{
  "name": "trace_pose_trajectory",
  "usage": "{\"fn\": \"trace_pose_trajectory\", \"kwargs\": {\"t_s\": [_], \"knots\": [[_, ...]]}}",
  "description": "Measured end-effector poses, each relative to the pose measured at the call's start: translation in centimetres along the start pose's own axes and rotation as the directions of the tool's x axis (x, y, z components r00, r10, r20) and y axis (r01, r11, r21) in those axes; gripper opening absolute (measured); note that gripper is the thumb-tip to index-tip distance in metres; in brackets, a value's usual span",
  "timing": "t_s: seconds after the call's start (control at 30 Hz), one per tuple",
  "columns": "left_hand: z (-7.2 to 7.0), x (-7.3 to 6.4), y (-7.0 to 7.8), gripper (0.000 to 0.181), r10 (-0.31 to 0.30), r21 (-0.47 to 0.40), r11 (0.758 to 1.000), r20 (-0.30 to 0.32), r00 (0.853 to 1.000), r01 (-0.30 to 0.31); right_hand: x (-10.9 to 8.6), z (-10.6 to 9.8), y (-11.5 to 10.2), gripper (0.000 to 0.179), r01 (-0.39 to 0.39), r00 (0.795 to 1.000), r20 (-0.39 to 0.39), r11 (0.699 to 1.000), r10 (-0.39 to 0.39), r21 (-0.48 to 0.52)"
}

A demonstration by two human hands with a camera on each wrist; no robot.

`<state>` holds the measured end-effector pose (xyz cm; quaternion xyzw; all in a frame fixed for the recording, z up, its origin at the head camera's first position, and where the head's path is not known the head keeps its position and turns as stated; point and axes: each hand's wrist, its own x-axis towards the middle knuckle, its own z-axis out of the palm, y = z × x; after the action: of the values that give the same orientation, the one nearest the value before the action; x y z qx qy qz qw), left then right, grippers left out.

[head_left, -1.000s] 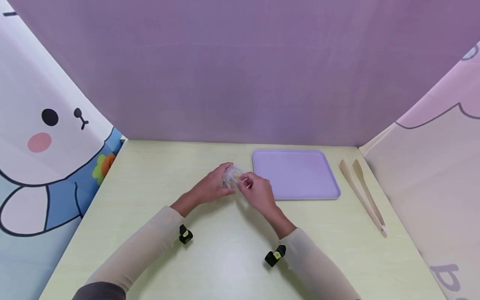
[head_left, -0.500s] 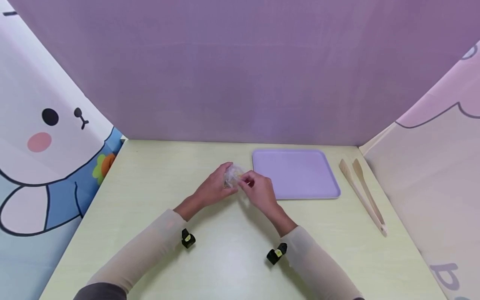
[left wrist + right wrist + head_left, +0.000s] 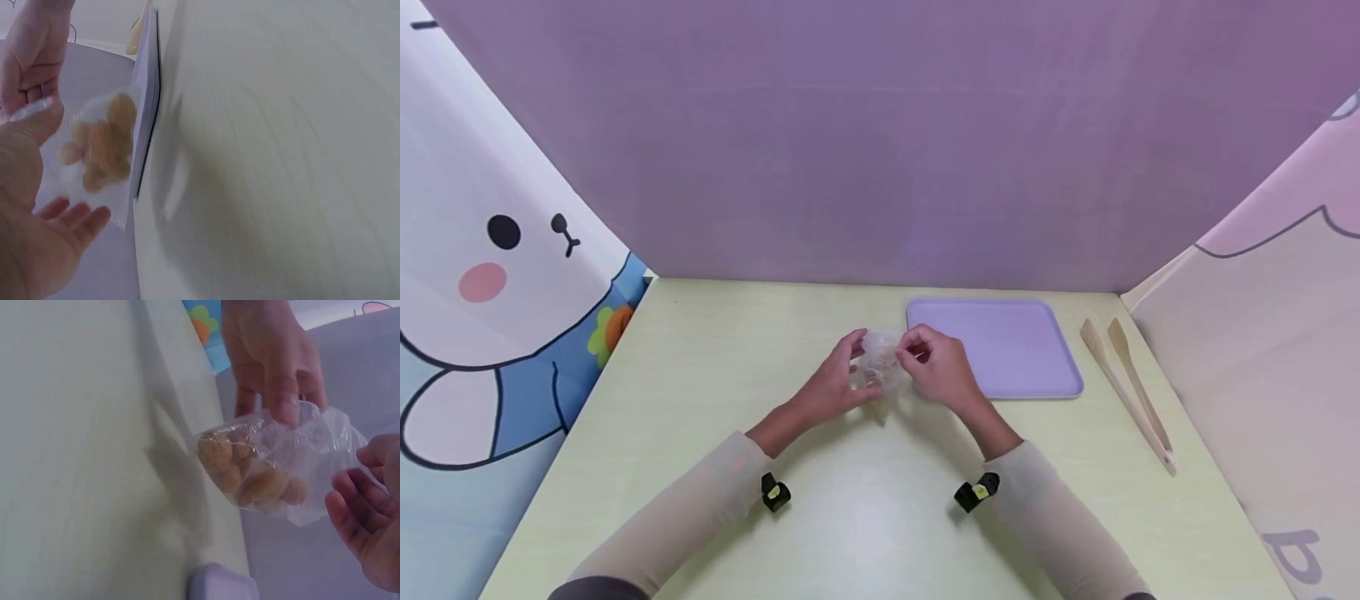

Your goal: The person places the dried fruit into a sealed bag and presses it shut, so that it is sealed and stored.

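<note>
A clear plastic bag (image 3: 880, 362) is held up over the table between both hands. Rounded, rough brown lumps (image 3: 262, 481) sit in its lower end; their kind is unclear. My left hand (image 3: 831, 385) holds the bag from the left, its thumb on one side and fingers on the other. With thumb and forefinger, my right hand (image 3: 946, 367) pinches the upper edge of the bag from the right. In the right wrist view, the right fingertips (image 3: 364, 453) are at the crumpled top of the bag.
A lilac tray (image 3: 1000, 346) lies on the pale table (image 3: 737, 333) just right of the hands. Wooden tongs (image 3: 1131, 396) lie farther right, their ends spread. A purple cloth (image 3: 880, 167) hangs behind, with printed cloths at both sides.
The right hand has moved a little to the right and the left hand's fingers have spread. The bag, earlier bunched up, has unfurled, and its lower end now hangs below the left hand.
</note>
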<state>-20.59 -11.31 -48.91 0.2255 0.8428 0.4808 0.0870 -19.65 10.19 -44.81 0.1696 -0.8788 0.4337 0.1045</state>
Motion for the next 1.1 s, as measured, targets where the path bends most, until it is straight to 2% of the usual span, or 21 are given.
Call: {"fn": "trace_pose_trajectory", "kwargs": {"t_s": [0.1, 0.23, 0.4, 0.6, 0.73, 0.9, 1.0, 1.1], "knots": [[-0.2, -0.4, -0.3, 0.096, 0.039, -0.025, 0.999, 0.047, 0.998, -0.038, 0.1, -1.3, 0.0, 0.003, 0.057, 0.998, 0.030, 0.998, -0.058, 0.024], [-0.7, -0.6, -0.8, 0.085, 0.053, -0.017, 0.999, 0.084, 0.995, -0.052, 0.2, -2.7, 0.2, 0.006, 0.144, 0.986, 0.073, 0.988, -0.148, 0.060], [-1.0, -0.5, -1.5, 0.065, 0.033, 0.064, 0.997, 0.100, 0.994, -0.039, 0.1, -3.8, 0.3, 0.008, 0.154, 0.981, 0.101, 0.982, -0.165, 0.107], [-0.9, -0.1, -1.5, 0.039, 0.003, 0.101, 0.995, 0.129, 0.992, -0.016, -0.2, -4.8, -0.3, 0.006, 0.110, 0.986, 0.100, 0.975, -0.131, 0.195], [-0.5, 0.0, -1.4, 0.022, 0.012, 0.124, 0.992, 0.125, 0.992, -0.028, -0.3, -5.3, -0.3, 0.008, 0.075, 0.992, 0.081, 0.968, -0.096, 0.238], [-0.2, -0.3, -1.1, 0.011, 0.022, 0.125, 0.992, 0.080, 0.997, -0.031, -0.3, -5.3, 0.2, 0.016, -0.039, 0.998, 0.055, 0.956, 0.024, 0.291], [0.0, -0.4, -1.0, 0.010, 0.028, 0.121, 0.992, 0.054, 0.998, -0.034, -0.2, -5.2, 0.6, 0.013, -0.108, 0.994, 0.031, 0.947, 0.104, 0.301], [0.2, -0.5, -0.9, 0.010, 0.035, 0.120, 0.992, 0.033, 0.999, -0.039, -0.2, -5.2, 1.1, 0.010, -0.144, 0.989, 0.000, 0.941, 0.151, 0.306]]}}
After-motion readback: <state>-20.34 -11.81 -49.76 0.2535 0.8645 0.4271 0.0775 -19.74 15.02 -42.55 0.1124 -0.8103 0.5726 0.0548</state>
